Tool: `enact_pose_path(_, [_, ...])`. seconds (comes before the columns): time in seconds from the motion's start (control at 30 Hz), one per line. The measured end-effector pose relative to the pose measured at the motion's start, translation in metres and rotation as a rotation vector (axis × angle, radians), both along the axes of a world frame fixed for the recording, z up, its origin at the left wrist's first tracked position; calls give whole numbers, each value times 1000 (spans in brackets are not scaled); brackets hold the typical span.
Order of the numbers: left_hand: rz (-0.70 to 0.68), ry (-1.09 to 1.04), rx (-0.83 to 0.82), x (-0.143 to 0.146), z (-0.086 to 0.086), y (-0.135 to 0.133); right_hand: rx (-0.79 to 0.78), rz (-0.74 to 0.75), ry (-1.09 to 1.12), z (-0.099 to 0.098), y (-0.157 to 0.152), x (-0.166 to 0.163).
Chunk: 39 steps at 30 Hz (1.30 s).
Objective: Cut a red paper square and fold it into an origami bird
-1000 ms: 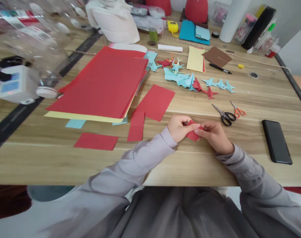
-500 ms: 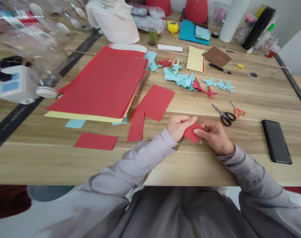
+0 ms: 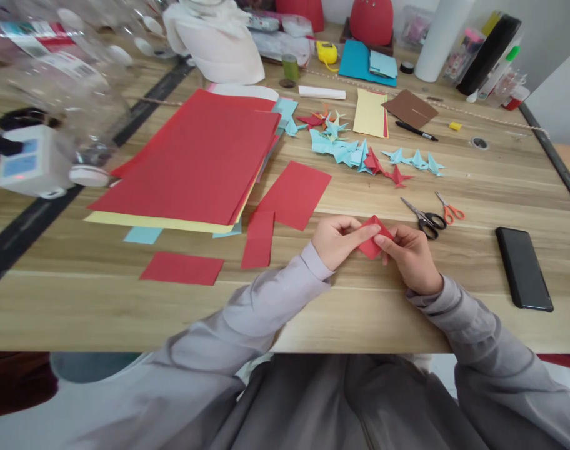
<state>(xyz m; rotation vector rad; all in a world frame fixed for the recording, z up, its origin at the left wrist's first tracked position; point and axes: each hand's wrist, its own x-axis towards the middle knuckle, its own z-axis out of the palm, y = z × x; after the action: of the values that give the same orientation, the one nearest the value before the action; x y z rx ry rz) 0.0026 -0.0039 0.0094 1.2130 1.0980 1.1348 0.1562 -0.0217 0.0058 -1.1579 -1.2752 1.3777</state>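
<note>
A small folded piece of red paper is pinched between both hands above the front of the table. My left hand grips it from the left, its thumb lying across the upper face. From the right, my right hand holds the same paper, thumb tip close to the left thumb. The paper has a diamond outline with a point facing away from me; its underside and the fingers beneath are hidden. Left of the hands lie a larger red sheet, a red strip and a red rectangle.
Black-handled scissors and small orange scissors lie beyond my right hand. A phone is at the right. Folded paper cranes sit farther back. A stack of large red sheets and plastic bottles occupy the left.
The red paper has turned so a point faces away from me, and its visible shape is now a diamond. Both thumbs have come closer together on it.
</note>
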Motion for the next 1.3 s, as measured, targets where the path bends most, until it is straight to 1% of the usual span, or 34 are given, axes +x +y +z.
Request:
enact_pose_path(0.07, [-88,-34,-68,3,-1,-2,-12,-12,36,-2,1,1])
enact_pose_path(0.13, [-117,-74,-95,4,-2,-3,-47,-1,63,-5,1,2])
enact_pose_path(0.23, [-162,-106,-93,3,-4,-2,-90,45,93,-5,1,1])
enact_pose_path(0.3, [-239,-98,-97,1,-6,-1,-70,61,102,-3,0,0])
enact_pose_path(0.37, [-279,-74,-115,-1,-6,-1,-32,63,110,0,0,-1])
enact_pose_path(0.5, [-291,-54,-182,0,-6,-1,4,62,81,4,-1,-3])
enact_pose_path(0.63, [-295,-39,-224,4,-5,-4,-14,24,69,4,-1,-5])
enact_pose_path(0.73, [-270,-43,-254,8,-7,-6,-10,8,82,4,-1,-7])
enact_pose_path(0.87, [-235,-104,-266,10,-9,-7,-6,23,96,4,0,-7])
enact_pose_path(1.03, [-318,-124,-254,7,-8,-6,-40,50,77,3,0,-7])
enact_pose_path(1.13, [-365,-141,-244,5,-6,-5,-32,43,72,4,-1,-6])
enact_pose_path(1.3, [-396,-144,-235,3,-3,-5,-1,21,29,9,-2,-6])
